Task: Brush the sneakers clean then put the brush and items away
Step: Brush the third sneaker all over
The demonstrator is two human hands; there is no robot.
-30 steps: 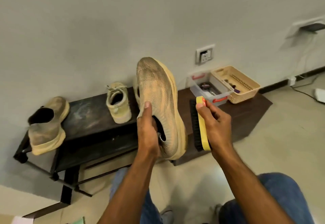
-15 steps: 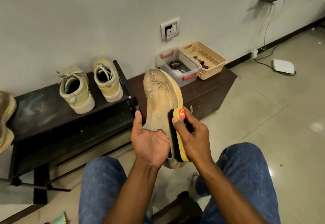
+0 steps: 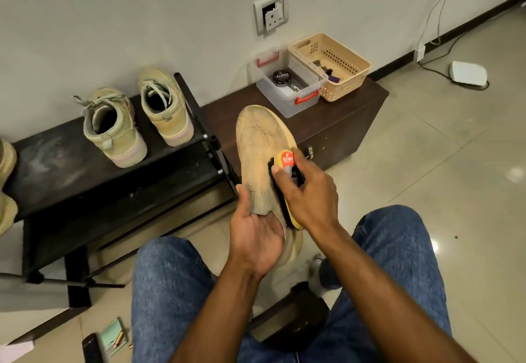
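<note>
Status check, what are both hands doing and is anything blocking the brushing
Left hand grips the sneaker at its opening. Right hand holds the brush, bristles on the upper. Nothing in the way.

Pale wall [image 3: 142, 20] (one socket [image 3: 271, 12]), glossy tiled floor [image 3: 455, 163].

This looks like a home entryway or hall: a low black shoe rack [image 3: 85, 163] carrying worn sneakers [image 3: 113, 132] stands against a plain wall with a socket [image 3: 271, 12], on a tiled floor [image 3: 441, 149], with a dark wooden chest [image 3: 341, 123] right of the rack holding storage baskets [image 3: 338, 77].
</note>
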